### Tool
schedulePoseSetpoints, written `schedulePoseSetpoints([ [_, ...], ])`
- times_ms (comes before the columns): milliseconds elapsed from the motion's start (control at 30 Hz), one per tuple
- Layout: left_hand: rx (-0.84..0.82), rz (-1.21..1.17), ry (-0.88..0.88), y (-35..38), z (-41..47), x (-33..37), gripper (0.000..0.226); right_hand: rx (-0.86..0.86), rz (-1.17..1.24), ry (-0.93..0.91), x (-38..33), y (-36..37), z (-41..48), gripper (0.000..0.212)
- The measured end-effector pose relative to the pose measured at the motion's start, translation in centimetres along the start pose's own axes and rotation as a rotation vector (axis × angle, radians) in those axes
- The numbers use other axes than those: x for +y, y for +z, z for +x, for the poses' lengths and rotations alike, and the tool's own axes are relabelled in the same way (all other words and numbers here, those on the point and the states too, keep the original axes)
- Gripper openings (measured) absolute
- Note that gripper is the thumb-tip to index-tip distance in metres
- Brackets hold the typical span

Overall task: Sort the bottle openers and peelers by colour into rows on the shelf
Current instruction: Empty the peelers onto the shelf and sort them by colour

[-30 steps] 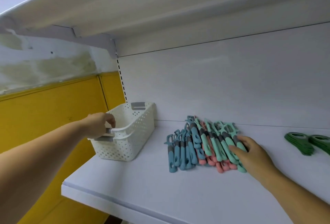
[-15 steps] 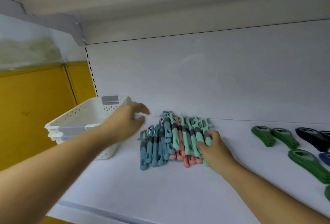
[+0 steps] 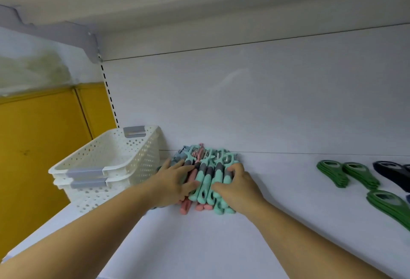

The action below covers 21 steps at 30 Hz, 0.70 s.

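Two hands bracket the mixed peelers [image 3: 208,178] at the back of the shelf [image 3: 199,245], beside the white basket [image 3: 106,161]. The left hand [image 3: 175,181] presses flat on the blue ones and the right hand [image 3: 237,187] curls round the mint ones. Best to lift one colour cleanly, without dragging the pink ones along.

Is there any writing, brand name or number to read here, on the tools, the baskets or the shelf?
None can be read.
The peelers, green bottle openers, white baskets and shelf show no words, labels or numbers; any moulded marks are too small or blurred to tell.
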<state>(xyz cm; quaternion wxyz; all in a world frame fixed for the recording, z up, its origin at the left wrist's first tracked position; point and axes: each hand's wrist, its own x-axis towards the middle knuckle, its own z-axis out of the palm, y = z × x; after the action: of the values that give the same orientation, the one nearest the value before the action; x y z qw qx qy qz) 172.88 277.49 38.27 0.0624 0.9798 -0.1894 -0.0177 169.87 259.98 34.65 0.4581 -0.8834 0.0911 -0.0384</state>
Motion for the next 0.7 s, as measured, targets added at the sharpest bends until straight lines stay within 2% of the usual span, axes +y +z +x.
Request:
schedulePoseSetpoints([
  [133, 0.238, 0.093, 0.119, 1.1, 1.0, 0.9, 0.052, -0.017, -0.088, 0.045, 0.0, -2.2, 0.3, 0.047],
  [233, 0.255, 0.007, 0.103, 1.5, 1.1, 2.4, 0.028, 0.006, -0.047, 0.104, 1.2, -4.5, 0.6, 0.053],
  [367, 0.376, -0.084, 0.145, 1.6, 0.7, 4.4, 0.029, 0.019, 0.09, 0.176, 3.6, -7.5, 0.5, 0.048],
  [467, 0.286, -0.237, 0.159, 1.8, 0.5, 7.1, 0.026, 0.052, 0.271, 0.2, 5.7, -8.8, 0.5, 0.037],
  [567, 0.233, -0.251, 0.155, 3.3, 2.0, 9.9, 0.029, 0.02, 0.406, 0.207, 6.8, -9.8, 0.3, 0.031],
  [633, 0.195, -0.257, 0.09, 4.6, 3.4, 11.5, 0.041, 0.0, 0.36, 0.198, 7.3, -10.5, 0.3, 0.043],
  [700, 0.176, -0.253, 0.038, 6.0, 4.9, 12.9, 0.049, 0.025, 0.21, 0.18, 7.5, -11.2, 0.0, 0.052],
])
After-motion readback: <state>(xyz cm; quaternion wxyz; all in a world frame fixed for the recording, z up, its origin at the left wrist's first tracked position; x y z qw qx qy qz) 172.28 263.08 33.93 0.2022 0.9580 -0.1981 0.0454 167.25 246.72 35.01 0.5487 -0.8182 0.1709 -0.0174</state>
